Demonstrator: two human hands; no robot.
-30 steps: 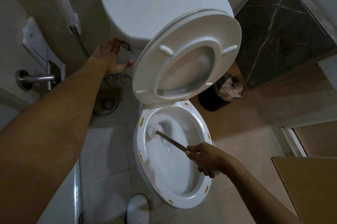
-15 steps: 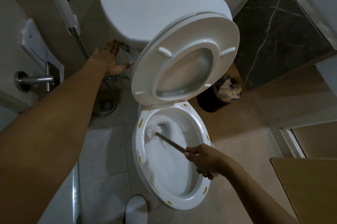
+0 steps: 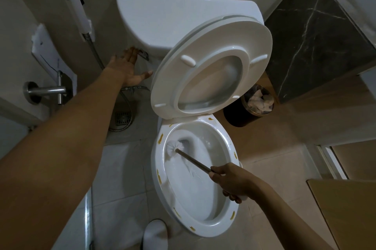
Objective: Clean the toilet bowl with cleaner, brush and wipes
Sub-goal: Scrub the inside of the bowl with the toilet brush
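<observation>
The right hand [image 3: 232, 183] curls around the thin brown handle of the white-bristled toilet brush [image 3: 191, 160], whose head presses the white ceramic toilet bowl [image 3: 227, 144] wall at about ten o'clock, under the rim. The left hand [image 3: 130, 70], fingers straight and holding nothing, reaches to the chrome flush lever [image 3: 143, 54] at eleven o'clock, on the white cistern [image 3: 173, 20]. Risk, as I judge it: flushing against the bristles could spray water onto the rim's yellow smears.
</observation>
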